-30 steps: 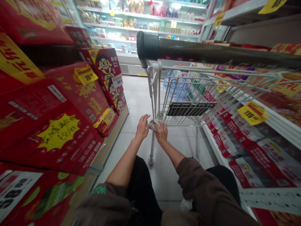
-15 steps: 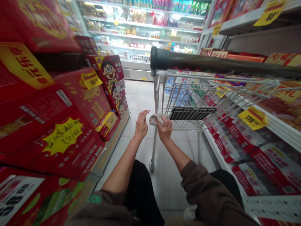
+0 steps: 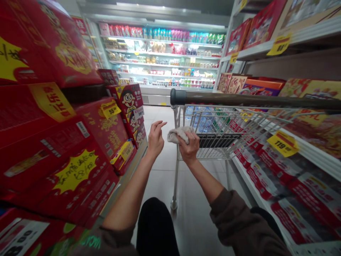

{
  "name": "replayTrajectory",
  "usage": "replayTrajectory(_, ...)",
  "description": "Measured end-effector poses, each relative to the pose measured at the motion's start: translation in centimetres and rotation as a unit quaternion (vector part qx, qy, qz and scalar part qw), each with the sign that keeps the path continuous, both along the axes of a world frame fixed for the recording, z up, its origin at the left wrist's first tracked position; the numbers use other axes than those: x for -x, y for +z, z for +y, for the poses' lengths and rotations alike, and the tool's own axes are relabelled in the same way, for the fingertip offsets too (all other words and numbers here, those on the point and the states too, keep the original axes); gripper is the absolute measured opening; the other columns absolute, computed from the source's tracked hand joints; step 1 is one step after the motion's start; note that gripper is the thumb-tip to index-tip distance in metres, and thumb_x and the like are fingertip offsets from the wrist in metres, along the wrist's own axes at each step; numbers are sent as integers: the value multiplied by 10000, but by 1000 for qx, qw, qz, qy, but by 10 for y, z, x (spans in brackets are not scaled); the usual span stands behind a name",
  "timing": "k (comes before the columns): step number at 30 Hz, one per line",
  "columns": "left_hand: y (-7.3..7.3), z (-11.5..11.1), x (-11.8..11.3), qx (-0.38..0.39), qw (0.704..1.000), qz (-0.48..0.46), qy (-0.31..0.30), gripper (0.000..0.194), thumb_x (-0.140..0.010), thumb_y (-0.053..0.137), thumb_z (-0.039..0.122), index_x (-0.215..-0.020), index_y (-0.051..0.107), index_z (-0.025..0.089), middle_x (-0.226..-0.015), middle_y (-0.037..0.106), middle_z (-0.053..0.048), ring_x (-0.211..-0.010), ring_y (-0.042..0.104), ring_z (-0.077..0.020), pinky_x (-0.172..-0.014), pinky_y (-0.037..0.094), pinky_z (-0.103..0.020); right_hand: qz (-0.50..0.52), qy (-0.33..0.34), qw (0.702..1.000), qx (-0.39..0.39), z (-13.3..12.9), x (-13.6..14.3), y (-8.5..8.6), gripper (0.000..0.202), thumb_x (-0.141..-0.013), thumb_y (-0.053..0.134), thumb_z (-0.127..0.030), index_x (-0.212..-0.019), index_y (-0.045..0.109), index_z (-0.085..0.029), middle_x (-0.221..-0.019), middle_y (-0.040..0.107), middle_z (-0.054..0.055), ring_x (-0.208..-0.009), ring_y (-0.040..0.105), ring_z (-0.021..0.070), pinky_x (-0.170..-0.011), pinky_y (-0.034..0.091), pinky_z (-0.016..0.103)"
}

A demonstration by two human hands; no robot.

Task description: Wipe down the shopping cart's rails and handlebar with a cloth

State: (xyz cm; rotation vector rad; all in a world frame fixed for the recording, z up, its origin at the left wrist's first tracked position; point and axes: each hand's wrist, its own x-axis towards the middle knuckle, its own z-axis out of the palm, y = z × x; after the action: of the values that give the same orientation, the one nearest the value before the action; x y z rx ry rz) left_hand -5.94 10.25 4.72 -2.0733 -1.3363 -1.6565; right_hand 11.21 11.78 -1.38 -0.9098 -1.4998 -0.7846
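A wire shopping cart [image 3: 213, 124] with a dark handle bar [image 3: 239, 100] stands in the aisle just ahead of me. My right hand [image 3: 189, 146] grips a crumpled grey-white cloth [image 3: 178, 134] and holds it against the cart's left rear corner post. My left hand [image 3: 155, 138] hovers just left of the cloth with its fingers apart, holding nothing. Packs of bottled water [image 3: 199, 119] show through the wire inside the cart.
Stacks of red gift boxes [image 3: 66, 149] with yellow price tags fill the left side. Shelves of red packages [image 3: 287, 174] and a 119 price tag [image 3: 282, 143] line the right. A lit refrigerated case [image 3: 165, 57] closes the aisle's far end. Pale floor tiles [image 3: 160, 170] run between.
Both hands have risen along the cart's left rear post, from near its lower basket edge to just under the handle. The view has tilted upward.
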Motion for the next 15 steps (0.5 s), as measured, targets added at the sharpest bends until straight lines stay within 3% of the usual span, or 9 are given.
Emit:
replayTrajectory(4, 28, -4, 0, -17, 1000, -6, 5, 455, -891, 388, 51, -1230, 645, 214, -1291, 617, -93, -1277, 563, -201, -1150, 444, -396, 39, -13, 998, -52, -1, 10, 37, 210, -925, 702, -253, -1090, 778, -359, -1210, 663, 68, -1194, 567, 252, -1047, 501, 443)
replayTrajectory(7, 37, -9, -1, -17, 1000, 5, 3, 458, -897, 385, 53, -1233, 646, 220, -1292, 618, -93, -1276, 563, -197, -1140, 451, -390, 11, -15, 994, -105, -7, 14, 34, 254, -890, 735, -183, -1056, 781, -369, -1143, 682, 49, -1136, 579, 240, -962, 537, 397)
replayTrajectory(10, 43, -11, 2, -20, 1000, 20, -10, 453, -908, 371, 61, -1239, 645, 205, -1295, 612, -107, -1271, 568, -201, -1139, 448, -396, -12, -1, 997, -81, -13, 11, 31, 241, -896, 724, -178, -1038, 784, -363, -1120, 683, 46, -1113, 581, 231, -946, 539, 387)
replayTrajectory(15, 75, -5, 6, -33, 998, 53, -23, 446, -902, 369, 63, -1221, 650, 197, -1296, 617, -106, -1260, 580, -203, -1115, 465, -381, 63, -24, 995, -79, -14, 8, 72, 245, -919, 681, -191, -1076, 782, -350, -1200, 640, 75, -1177, 543, 266, -1012, 522, 458)
